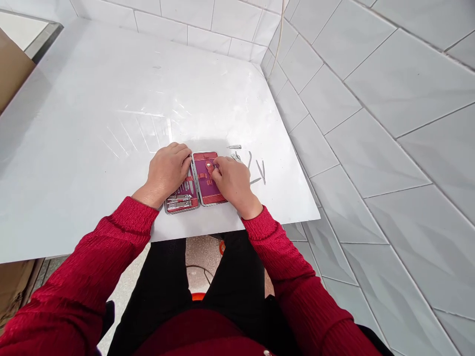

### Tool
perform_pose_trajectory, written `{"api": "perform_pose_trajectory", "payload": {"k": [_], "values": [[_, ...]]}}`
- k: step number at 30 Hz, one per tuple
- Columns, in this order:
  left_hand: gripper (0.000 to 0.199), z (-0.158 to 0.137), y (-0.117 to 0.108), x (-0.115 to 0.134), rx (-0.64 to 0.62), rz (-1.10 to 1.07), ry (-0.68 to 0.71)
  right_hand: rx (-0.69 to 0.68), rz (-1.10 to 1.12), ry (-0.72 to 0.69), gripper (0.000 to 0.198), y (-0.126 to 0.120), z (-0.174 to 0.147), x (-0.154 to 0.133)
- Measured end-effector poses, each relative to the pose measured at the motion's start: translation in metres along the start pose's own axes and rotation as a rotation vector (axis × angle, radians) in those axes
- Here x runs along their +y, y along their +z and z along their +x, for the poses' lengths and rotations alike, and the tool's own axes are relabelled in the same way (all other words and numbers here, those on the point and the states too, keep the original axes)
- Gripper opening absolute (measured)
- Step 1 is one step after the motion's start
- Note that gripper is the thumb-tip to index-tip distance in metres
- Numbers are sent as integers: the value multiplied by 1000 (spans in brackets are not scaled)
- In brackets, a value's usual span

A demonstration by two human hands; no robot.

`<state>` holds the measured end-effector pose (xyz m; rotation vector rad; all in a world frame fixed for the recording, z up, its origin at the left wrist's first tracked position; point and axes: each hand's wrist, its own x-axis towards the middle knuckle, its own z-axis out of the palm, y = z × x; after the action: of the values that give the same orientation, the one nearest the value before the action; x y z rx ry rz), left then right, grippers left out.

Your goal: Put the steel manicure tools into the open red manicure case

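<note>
An open manicure case (196, 201) with a metal rim lies near the table's front edge, red and purple inside. Over the upper part of its left half rests my left hand (168, 168), fingers curled against the case by the hinge. Nail clippers (179, 204) and several slim tools show below that hand. My right hand (233, 180) covers part of the right half, thumb and forefinger pinched beside a red snap strap (210, 165). What the pinch holds is hidden. Right of the case lie a small nail clipper (234, 147), V-shaped tweezers (261, 173) and other metal tools.
The white table (92, 198) meets a tiled wall (356, 123) on the right and another at the back. A cable (279, 44) hangs in the far corner. A cardboard box (13, 69) stands at the far left.
</note>
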<state>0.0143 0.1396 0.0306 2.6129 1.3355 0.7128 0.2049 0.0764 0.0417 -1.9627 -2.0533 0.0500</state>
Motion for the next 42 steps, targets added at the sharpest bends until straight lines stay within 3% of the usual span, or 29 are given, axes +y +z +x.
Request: {"api": "perform_pose_trajectory", "payload": {"k": [7, 12, 18, 24, 32, 42], "values": [[28, 1, -1, -1, 0, -3, 6, 20, 20, 19, 23, 3, 0, 3], [29, 2, -2, -1, 12, 12, 17, 71, 205, 38, 21, -3, -7, 16], [30, 3, -4, -2, 13, 4, 24, 205, 237, 223, 19, -24, -23, 69], [30, 4, -4, -3, 19, -1, 33, 123, 55, 450, 14, -37, -38, 115], [31, 3, -4, -3, 34, -15, 32, 67, 14, 430, 13, -29, -29, 110], [29, 2, -7, 0, 22, -41, 34, 107, 66, 379, 13, -20, -24, 103]]}}
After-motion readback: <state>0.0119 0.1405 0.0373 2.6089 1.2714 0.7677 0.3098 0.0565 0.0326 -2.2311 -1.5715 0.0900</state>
